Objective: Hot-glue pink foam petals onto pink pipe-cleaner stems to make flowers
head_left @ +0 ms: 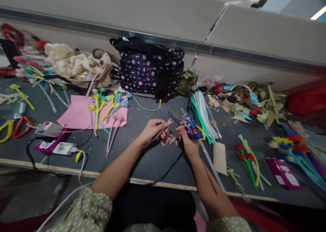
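Note:
My left hand [156,132] is closed on a thin pink stem [158,135], with a small pink tip showing beyond the fingers. Beneath and beside that hand lies a heap of small pink pieces [169,139]. To the right, my right hand [187,142] wraps round a blue glue gun [191,125], whose nozzle points up and to the left; a clear glue stick [210,164] runs from near it toward the table's front edge. Scissors [175,117] lie just beyond, between the hands.
Behind stands a dark patterned bag [142,69] with a phone [163,84] against it. Pink paper [76,111] bearing small flowers lies left, near a power strip [52,145]. Pipe cleaners [203,115], a beige roll [219,157] and red flowers [244,154] are at right.

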Demonstrator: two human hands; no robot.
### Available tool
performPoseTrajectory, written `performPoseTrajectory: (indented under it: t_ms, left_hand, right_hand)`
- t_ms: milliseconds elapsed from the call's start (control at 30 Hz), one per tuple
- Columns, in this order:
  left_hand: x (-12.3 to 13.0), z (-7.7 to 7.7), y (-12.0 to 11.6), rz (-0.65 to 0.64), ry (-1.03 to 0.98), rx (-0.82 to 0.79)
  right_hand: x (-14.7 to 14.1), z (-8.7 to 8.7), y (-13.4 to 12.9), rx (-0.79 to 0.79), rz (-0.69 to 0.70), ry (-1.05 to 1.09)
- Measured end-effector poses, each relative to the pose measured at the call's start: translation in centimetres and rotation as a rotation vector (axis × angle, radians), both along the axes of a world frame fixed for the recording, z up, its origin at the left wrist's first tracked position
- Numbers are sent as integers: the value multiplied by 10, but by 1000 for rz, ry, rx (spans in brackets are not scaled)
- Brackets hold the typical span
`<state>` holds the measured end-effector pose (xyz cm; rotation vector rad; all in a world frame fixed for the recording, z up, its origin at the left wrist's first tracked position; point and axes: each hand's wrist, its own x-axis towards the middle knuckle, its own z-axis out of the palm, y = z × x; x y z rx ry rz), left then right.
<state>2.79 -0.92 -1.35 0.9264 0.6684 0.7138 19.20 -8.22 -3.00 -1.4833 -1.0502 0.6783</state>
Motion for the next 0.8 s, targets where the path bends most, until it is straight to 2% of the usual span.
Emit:
performPoseTrajectory:
  t_ms: [100,233,467,800]
  left_hand:
    - [0,2,3,97,0,9]
    - [0,3,5,185,-9,37]
    - [-1,3,6,267,-13,45]
    - [-1,2,5,266,-3,59]
  right_hand:
    - [-1,-1,-1,-32,102,76]
    - [-1,-4,-3,-40,187,57]
    - [-6,0,-5,-94,214,71]
    - [-10,3,-6,-144,178,77]
